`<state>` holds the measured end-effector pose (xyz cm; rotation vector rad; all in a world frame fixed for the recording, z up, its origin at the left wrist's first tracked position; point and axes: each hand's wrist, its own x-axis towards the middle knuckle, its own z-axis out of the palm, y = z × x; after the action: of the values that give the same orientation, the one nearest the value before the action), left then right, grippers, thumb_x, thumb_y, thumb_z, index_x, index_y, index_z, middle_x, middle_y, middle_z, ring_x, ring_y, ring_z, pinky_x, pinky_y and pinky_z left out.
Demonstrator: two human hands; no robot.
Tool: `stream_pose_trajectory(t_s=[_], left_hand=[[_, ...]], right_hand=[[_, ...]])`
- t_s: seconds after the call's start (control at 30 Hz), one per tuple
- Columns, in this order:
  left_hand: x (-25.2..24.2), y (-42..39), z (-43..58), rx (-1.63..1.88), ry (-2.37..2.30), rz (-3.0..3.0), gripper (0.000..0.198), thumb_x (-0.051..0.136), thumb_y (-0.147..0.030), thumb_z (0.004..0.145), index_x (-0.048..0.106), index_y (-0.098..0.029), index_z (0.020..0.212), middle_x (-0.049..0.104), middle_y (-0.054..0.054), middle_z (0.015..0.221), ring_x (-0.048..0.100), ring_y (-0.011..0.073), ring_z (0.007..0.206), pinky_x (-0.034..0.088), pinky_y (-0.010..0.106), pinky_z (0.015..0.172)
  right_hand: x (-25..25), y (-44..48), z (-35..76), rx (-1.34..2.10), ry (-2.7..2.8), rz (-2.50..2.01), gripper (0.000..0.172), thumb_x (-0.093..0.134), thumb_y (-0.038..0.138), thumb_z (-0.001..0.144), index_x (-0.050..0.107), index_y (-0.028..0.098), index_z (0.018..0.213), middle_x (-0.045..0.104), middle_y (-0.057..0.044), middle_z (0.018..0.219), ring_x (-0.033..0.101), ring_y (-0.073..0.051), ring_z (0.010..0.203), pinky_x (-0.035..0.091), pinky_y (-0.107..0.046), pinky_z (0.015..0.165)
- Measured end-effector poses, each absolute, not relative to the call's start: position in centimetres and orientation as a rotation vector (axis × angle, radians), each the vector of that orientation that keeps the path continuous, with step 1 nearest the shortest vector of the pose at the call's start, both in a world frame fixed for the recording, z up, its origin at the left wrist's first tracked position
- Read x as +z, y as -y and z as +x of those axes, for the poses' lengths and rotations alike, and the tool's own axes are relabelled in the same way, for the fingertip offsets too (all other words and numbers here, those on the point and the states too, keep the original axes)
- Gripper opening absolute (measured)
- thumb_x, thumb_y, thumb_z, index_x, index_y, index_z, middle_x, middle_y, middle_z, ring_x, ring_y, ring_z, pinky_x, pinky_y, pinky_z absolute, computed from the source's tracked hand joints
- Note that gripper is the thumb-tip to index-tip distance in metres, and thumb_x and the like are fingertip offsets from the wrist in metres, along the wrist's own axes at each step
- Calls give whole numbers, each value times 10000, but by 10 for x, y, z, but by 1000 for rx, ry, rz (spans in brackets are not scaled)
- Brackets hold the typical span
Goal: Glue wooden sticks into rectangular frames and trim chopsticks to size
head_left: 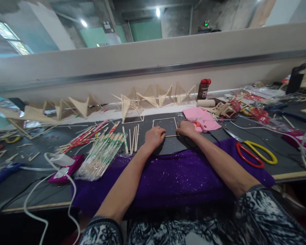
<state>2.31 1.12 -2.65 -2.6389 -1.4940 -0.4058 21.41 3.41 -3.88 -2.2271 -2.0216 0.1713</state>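
A thin square frame of wooden sticks [164,118] lies flat on the dark tabletop in front of me. My left hand [155,136] is at its near left side, fingers curled closed on the wood. Closed on the opposite side is my right hand [186,128], its fingertips pinching near the right edge. Both hands partly cover the sticks under them. Several loose wooden sticks [135,137] lie left of my left hand. Right beside my right hand, a hot glue gun [202,126] rests on a pink cloth [199,115].
Stick structures [158,97] stand along the back. Packs of chopsticks [102,153] and a pink power strip [66,170] with white cords lie left. Scissors [252,153] with red and yellow handles sit right. A purple cloth [178,180] covers the front edge; a dark bottle [203,90] stands behind.
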Motion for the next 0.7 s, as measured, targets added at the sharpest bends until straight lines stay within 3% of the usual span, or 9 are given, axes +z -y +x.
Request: stream_pose_trajectory(t_s=[0.27, 0.7], left_hand=[[-36, -17, 57, -150, 1460, -2651, 296, 417, -301, 838, 686, -196, 906, 618, 98, 952, 567, 226, 923, 436, 304, 739], [-45, -20, 58, -158, 1273, -2587, 316, 329, -201, 880, 631, -114, 910, 589, 125, 905, 560, 236, 872, 433, 323, 672]], right_hand=[[-37, -44, 214, 222, 1975, -2279, 380, 596, 330, 682, 681, 131, 994, 672, -154, 962, 622, -230, 917, 453, -259, 724], [-34, -39, 211, 236, 1958, -2272, 363, 620, 290, 630, 691, 127, 946, 680, -150, 933, 627, -225, 891, 455, -244, 701]])
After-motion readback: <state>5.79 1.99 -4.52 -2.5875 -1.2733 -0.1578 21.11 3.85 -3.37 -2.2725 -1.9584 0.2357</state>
